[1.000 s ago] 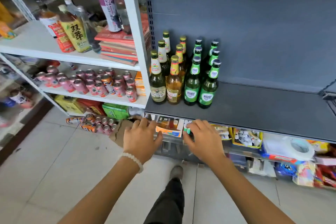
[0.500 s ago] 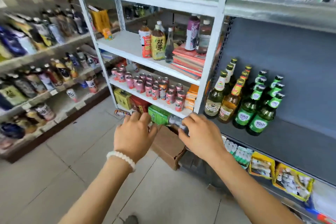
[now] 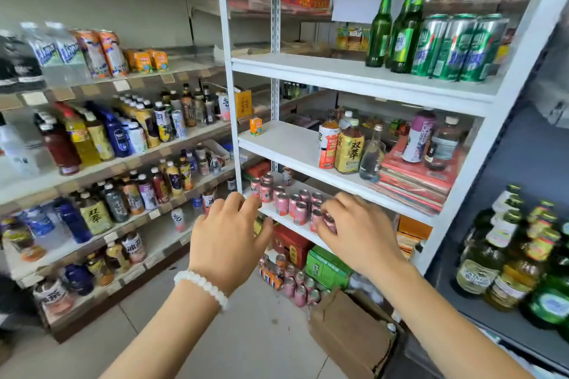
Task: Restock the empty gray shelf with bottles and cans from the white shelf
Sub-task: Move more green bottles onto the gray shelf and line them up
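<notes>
Both hands raised before white shelf [image 3: 354, 77]. Left hand [image 3: 229, 235] released, fingers spread, holding nothing, near left end of pink cans [image 3: 288, 201] on lower tier. Right hand [image 3: 358, 232]: fingertips at front can of row; grasp or mere touch, cannot tell. Green bottles [image 3: 397, 28] and green cans [image 3: 455, 46] on upper tier. Gray shelf [image 3: 480, 317] at right, bottles [image 3: 517, 258] on it.

Even, bright daylight filled the frame, with only soft shadows under the white shelf [image 3: 354, 78] boards. Motion blur smeared the bottles at the left edge and the beer bottles [image 3: 505, 255] at lower right. Wide-angle distortion bowed the uprights outward toward the corners; the centre stayed fairly sharp.
</notes>
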